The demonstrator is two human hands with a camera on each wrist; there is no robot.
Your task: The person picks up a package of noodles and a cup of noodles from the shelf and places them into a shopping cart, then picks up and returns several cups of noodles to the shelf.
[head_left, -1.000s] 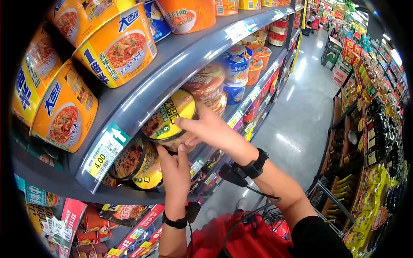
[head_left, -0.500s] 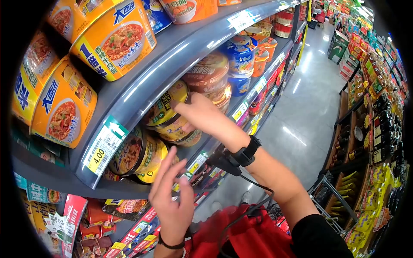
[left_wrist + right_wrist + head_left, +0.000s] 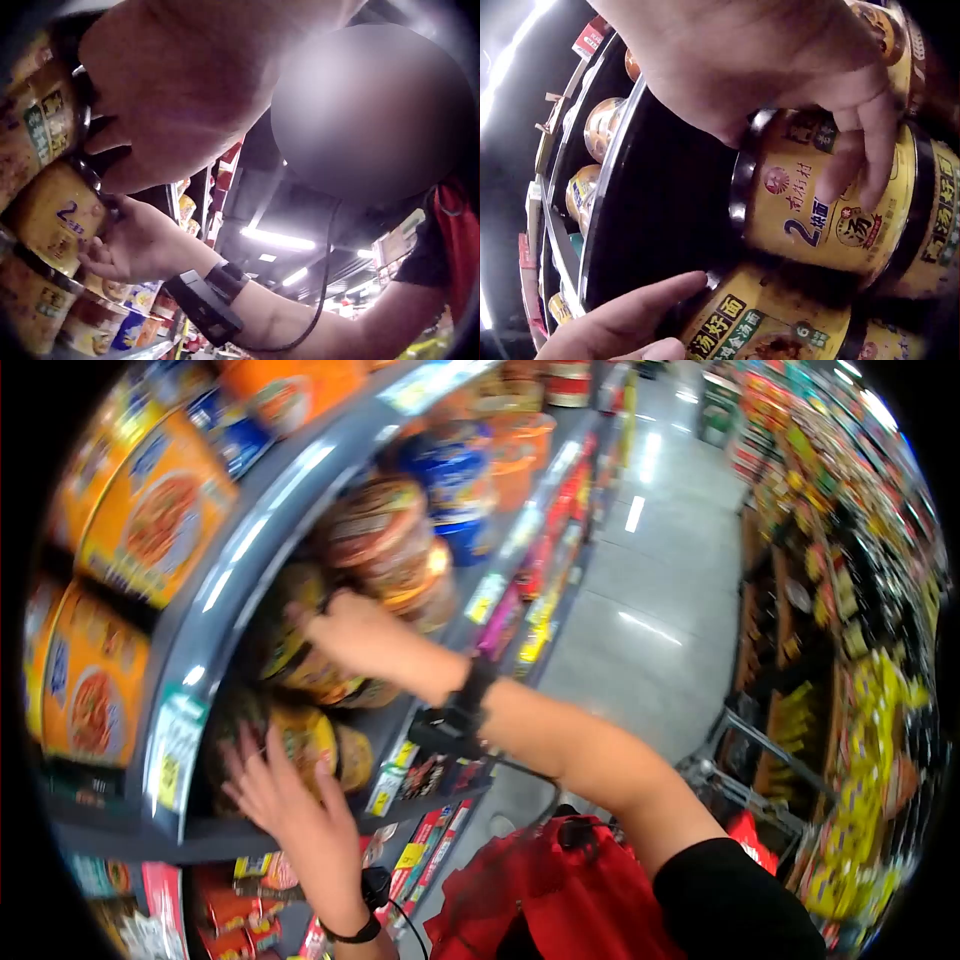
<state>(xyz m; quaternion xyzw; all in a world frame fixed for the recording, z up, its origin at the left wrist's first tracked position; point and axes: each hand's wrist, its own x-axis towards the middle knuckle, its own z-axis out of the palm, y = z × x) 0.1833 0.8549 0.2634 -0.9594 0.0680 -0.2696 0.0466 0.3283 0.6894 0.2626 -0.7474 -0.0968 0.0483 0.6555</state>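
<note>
My right hand (image 3: 365,645) grips a yellow instant noodle bowl (image 3: 784,217) inside the shelf, its fingers curled over the printed side. The bowl lies near other yellow bowls, its dark rim showing in the right wrist view. Lower down, my left hand (image 3: 295,805) is spread, with fingers extended over another yellow noodle bowl (image 3: 305,740) near the shelf's front. In the right wrist view, a left fingertip comes close to the lid of a lower bowl (image 3: 780,341). The head view is blurred.
Above, a curved dark shelf edge (image 3: 235,570) with price tags overhangs my hands. Orange noodle bowls (image 3: 165,510) stand on that upper shelf. Brown bowls (image 3: 378,530) and blue tubs (image 3: 450,475) are stacked farther along. A metal cart (image 3: 750,760) stands at the right, beside the aisle floor (image 3: 600,660).
The right hand has moved deeper into the shelf with the yellow bowl. My left hand left that bowl, drew back, then reached in spread over the lower bowls. The head view has swung right.
</note>
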